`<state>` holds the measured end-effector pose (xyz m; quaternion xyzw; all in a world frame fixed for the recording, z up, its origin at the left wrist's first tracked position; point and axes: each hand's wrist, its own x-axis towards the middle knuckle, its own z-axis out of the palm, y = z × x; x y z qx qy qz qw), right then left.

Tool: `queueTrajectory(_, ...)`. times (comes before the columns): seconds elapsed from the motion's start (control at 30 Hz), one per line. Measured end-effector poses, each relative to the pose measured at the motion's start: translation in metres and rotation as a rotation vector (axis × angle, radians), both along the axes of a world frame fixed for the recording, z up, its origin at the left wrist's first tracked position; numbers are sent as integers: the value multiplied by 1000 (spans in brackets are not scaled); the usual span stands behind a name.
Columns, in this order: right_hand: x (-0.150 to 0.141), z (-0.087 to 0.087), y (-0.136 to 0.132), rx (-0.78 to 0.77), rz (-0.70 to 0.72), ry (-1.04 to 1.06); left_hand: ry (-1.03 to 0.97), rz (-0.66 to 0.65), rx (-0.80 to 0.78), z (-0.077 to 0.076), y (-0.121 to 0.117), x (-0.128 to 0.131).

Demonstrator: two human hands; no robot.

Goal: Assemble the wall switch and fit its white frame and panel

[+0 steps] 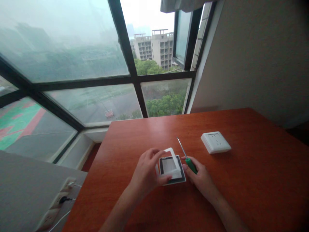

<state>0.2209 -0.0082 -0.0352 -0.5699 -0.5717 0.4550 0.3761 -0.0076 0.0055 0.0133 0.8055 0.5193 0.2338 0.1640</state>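
Between the thumb and fingers of my left hand [147, 169] is a white cover frame [175, 161], tilted up over a square switch plate [180, 180] with a dark border. The plate lies on the reddish-brown table, partly covered by the frame and my left fingers. My right hand [199, 175] is closed around the green handle of a screwdriver [191, 165], whose metal shaft points up and away from me. Its fingertips are close to the plate's right edge; whether they touch it I cannot tell.
A white wall socket in its box [216, 142] sits on the table [253, 167] to the right. Beyond the far and left table edges are dark-framed windows [135, 79]. At lower left, wall outlets [58, 199] hold a black plug and white cables.
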Motion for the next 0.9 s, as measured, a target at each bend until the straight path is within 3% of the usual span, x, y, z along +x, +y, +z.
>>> queueTrajectory(0.17,0,0,0,-10,15,33,47,-52,-44,-7,-10,23)
queueTrajectory(0.9,-3,3,-2,54,64,-137,-325,-115,-184,-35,-18,10)
